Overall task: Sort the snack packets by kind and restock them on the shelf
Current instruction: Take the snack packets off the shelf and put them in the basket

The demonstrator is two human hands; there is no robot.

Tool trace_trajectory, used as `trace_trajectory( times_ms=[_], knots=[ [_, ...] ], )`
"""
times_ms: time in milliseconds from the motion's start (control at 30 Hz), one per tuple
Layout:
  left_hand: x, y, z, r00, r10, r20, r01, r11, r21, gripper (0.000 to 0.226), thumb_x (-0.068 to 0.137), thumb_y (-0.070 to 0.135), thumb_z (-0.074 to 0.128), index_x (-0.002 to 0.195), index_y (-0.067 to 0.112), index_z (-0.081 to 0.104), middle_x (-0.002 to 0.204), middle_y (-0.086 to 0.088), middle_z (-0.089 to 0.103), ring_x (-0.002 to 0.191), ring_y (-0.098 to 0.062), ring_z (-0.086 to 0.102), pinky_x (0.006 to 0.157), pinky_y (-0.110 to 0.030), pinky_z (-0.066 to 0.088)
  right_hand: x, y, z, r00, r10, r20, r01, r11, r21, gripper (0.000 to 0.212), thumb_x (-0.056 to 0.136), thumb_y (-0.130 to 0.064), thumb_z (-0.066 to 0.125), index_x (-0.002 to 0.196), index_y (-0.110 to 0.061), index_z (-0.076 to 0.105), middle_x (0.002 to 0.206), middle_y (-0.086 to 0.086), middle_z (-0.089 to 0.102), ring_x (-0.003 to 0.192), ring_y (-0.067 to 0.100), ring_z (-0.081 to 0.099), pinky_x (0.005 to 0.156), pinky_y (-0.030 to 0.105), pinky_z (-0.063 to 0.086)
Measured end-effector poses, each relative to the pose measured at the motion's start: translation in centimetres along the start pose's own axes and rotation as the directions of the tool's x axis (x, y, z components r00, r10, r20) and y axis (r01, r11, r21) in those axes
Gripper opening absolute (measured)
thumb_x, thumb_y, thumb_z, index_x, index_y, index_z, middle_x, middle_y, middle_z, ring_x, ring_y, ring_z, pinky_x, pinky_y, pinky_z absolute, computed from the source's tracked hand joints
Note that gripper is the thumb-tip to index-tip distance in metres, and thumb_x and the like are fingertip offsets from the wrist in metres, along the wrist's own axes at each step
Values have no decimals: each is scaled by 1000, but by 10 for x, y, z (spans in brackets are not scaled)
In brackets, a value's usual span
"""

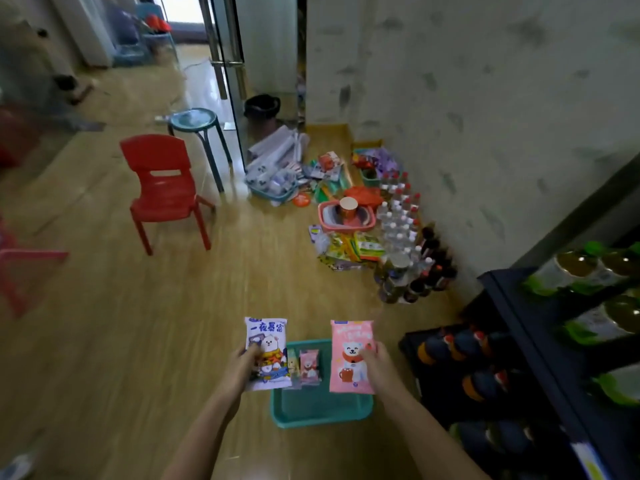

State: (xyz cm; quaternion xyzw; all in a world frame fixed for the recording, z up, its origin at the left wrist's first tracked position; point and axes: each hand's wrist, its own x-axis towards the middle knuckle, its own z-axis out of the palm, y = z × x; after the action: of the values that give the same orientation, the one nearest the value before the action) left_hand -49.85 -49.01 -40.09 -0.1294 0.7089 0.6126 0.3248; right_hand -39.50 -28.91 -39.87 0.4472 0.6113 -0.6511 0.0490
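My left hand [242, 367] grips a white-and-blue snack packet [268, 344] with a cartoon bear, held upright above the floor. My right hand [379, 363] grips a pink snack packet [348, 355] with a white bear, also upright. Between and below them a teal plastic basket [320, 415] stands on the wooden floor; a small pink packet [309, 367] and another pale packet lie at its far end. The dark shelf [519, 344] stands to my right, with bottles on its lower levels and green-lidded tubs higher up.
Along the wall ahead lie loose snack packets [349, 249], a pink basket [346, 216] holding a cup, water bottles [400, 216], dark bottles [429, 268] and more baskets. A red chair [162, 188] and a teal stool [195, 123] stand at the left.
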Motion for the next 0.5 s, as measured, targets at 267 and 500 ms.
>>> trace_trajectory(
  times_ms=[267,500],
  knots=[
    [133,-107,-2,993,-110,45,103,985,136,17,91,8,55,105,-2,57,88,-14,67,71,-21,62,56,-19,51,124,91,48,994,105,20,-100,982,-160,21,99,-27,37,113,-13,46,105,16,65,95,35,67,86,51,54],
    [299,-263,13,990,-123,-70,134,976,173,26,81,15,71,92,-8,64,92,-25,69,76,-31,65,70,-43,51,283,232,83,993,115,31,-108,981,-162,12,97,-21,44,105,-13,46,91,3,60,80,19,62,77,35,54]
  ],
)
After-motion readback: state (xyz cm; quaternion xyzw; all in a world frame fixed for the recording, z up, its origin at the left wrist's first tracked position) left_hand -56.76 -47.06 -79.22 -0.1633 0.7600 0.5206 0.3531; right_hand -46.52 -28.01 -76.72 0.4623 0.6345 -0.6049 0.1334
